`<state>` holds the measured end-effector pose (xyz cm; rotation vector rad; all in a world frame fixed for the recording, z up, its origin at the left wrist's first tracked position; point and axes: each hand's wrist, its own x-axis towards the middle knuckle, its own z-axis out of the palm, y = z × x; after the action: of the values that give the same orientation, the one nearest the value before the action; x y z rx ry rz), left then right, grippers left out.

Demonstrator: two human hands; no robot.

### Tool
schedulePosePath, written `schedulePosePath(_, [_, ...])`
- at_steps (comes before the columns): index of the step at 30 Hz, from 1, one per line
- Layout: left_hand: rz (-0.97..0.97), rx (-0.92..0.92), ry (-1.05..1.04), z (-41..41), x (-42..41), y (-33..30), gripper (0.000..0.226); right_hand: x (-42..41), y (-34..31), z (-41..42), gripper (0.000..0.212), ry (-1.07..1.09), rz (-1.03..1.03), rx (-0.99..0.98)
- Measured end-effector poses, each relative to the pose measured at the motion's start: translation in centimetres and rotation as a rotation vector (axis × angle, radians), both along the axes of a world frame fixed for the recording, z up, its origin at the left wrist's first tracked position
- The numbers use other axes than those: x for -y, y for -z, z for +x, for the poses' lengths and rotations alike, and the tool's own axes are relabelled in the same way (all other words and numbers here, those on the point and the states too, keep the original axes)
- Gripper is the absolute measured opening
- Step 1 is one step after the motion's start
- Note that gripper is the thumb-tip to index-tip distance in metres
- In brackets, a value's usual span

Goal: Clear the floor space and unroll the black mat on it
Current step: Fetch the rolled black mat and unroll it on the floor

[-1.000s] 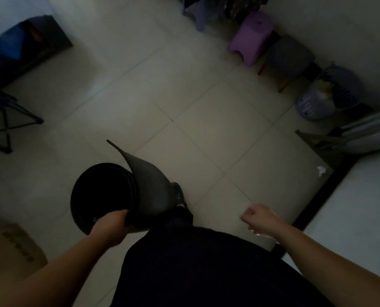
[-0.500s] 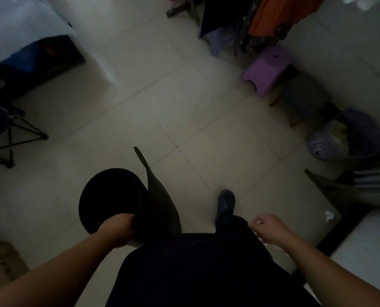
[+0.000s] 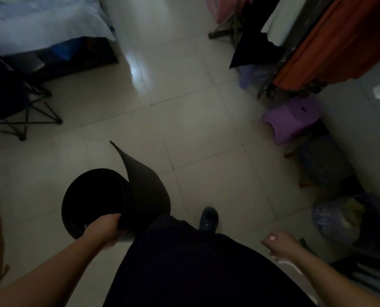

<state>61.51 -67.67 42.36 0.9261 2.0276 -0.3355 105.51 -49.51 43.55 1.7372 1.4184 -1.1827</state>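
The black mat (image 3: 109, 196) is rolled into a loose tube and held upright above the tiled floor (image 3: 184, 120), seen end-on from above, so its dark hollow faces the camera. Its outer flap has peeled away from the roll and rises to a pointed corner on the far side. The left hand (image 3: 104, 229) holds the near edge of the roll, fingers curled round the mat's layers. The right hand (image 3: 279, 243) hangs apart on the other side of the body, its fingers curled into a loose fist with nothing in it. One dark shoe (image 3: 209, 219) shows below the dark clothing, just right of the mat.

Further out, a purple stool (image 3: 293, 118) stands by the right wall, with a dark stool (image 3: 324, 160) just nearer and a perforated basket (image 3: 330, 220) nearer again. Orange cloth (image 3: 330, 45) hangs at the upper right. A bed (image 3: 40, 25) with pale bedding fills the upper left, and a folding chair (image 3: 18, 103) stands near it.
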Motion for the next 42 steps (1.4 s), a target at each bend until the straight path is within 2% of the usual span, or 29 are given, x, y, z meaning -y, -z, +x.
schedulePosePath(6, [0.046,0.015,-0.184,2.4,-3.8,-0.9,0.026,-11.1,0.2,-4.8,0.025,-0.209,0.008,-0.002])
schedulePosePath(12, [0.073,0.089,-0.352,3.1,-7.3,0.9,0.029,-19.2,0.4,-16.7,0.022,-0.458,0.059,-0.146])
schedulePosePath(17, [0.044,0.15,-0.474,0.7,-9.6,2.9,0.03,-23.0,0.2,-25.9,0.029,-0.666,0.067,-0.198])
schedulePosePath(22, [0.019,0.176,-0.597,-3.8,-10.5,2.3,0.038,-26.4,-0.3,-31.7,0.025,-0.898,-0.03,-0.093])
schedulePosePath(29, [-0.013,0.11,-0.653,-8.7,-13.7,0.7,0.027,-34.7,-1.1,-39.5,0.024,-1.135,0.014,0.085])
schedulePosePath(35, [-0.046,0.098,-0.717,-10.5,-18.2,0.3,0.028,-40.9,-0.8,-47.6,0.018,-1.277,0.045,0.041])
schedulePosePath(42, [-0.072,0.095,-0.941,-13.6,-25.0,1.3,0.036,-50.1,1.0,-58.5,0.025,-1.468,0.017,0.016])
